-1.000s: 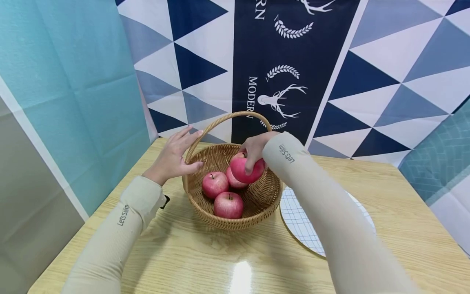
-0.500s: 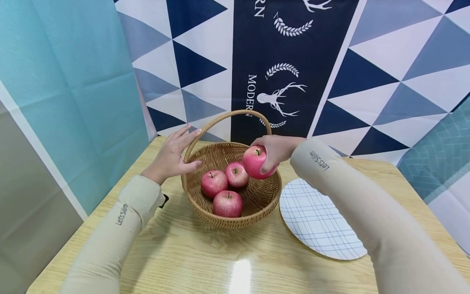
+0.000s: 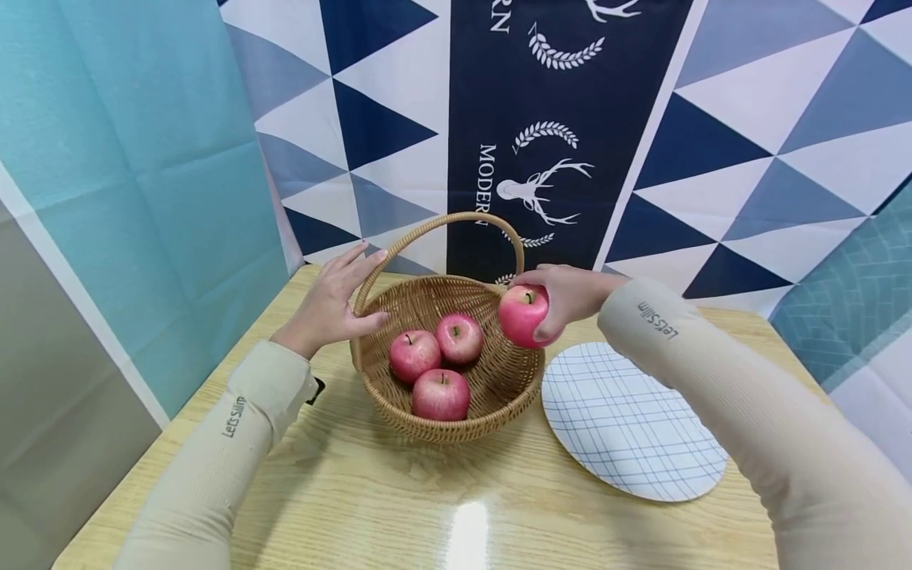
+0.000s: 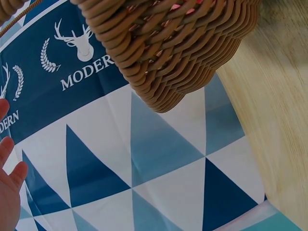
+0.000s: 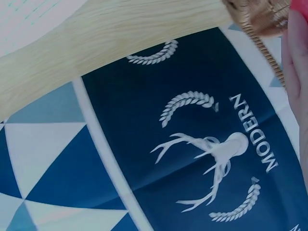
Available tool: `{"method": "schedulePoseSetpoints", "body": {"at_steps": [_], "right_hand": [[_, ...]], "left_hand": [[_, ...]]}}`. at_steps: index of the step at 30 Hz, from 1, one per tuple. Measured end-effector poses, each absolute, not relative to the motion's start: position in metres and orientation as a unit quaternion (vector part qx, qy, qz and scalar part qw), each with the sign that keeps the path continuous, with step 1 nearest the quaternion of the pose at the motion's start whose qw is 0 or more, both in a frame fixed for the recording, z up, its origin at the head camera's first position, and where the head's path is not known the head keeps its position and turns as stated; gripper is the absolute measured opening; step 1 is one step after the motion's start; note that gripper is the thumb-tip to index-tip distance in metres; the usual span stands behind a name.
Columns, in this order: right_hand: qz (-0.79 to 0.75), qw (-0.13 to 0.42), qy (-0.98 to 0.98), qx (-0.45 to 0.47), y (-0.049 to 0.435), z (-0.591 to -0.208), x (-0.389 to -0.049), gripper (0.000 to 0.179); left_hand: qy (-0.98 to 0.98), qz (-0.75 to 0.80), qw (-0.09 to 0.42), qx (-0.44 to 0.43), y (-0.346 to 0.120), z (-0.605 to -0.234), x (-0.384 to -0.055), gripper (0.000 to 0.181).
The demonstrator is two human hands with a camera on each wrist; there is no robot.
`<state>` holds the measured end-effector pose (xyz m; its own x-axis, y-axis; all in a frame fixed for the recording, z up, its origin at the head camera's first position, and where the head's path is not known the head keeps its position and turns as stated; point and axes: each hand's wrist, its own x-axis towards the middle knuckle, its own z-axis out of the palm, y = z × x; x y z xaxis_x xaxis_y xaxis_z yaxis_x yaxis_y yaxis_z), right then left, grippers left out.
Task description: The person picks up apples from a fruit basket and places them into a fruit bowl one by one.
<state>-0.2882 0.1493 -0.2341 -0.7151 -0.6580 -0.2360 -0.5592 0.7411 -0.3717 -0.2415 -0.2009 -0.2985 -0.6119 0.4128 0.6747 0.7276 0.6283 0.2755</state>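
A wicker basket (image 3: 442,431) with an arched handle stands on the table in the head view, three red apples (image 3: 442,395) inside it. My right hand (image 3: 570,297) grips another red apple (image 3: 522,317) above the basket's right rim. At the basket's left, my left hand (image 3: 335,301) has its fingers spread beside the handle (image 3: 420,231); whether a fingertip touches the handle I cannot tell. In the left wrist view, fingers of the left hand (image 4: 8,185) show at the left edge, apart from the basket's woven side (image 4: 178,53). Only part of the right hand (image 5: 296,72) enters the right wrist view.
Right of the basket lies a round white plate (image 3: 634,423) with a blue grid pattern, partly under the right forearm. The wooden table (image 3: 370,507) meets a patterned cloth backdrop (image 3: 399,95) behind and a teal cloth (image 3: 142,158) at the left.
My right hand has carried its apple from the basket's middle rightward to the right rim. More of the plate now shows. The left hand has stayed nearly still.
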Motion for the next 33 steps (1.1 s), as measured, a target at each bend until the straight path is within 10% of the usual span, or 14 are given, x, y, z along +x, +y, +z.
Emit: {"method": "schedulePoseSetpoints", "body": {"at_steps": [33], "right_hand": [[-0.141, 0.137, 0.954, -0.228, 0.279, -0.224, -0.26, 0.082]], "left_hand": [[-0.842, -0.288, 0.298, -0.344, -0.194, -0.3, -0.243, 0.076]]}}
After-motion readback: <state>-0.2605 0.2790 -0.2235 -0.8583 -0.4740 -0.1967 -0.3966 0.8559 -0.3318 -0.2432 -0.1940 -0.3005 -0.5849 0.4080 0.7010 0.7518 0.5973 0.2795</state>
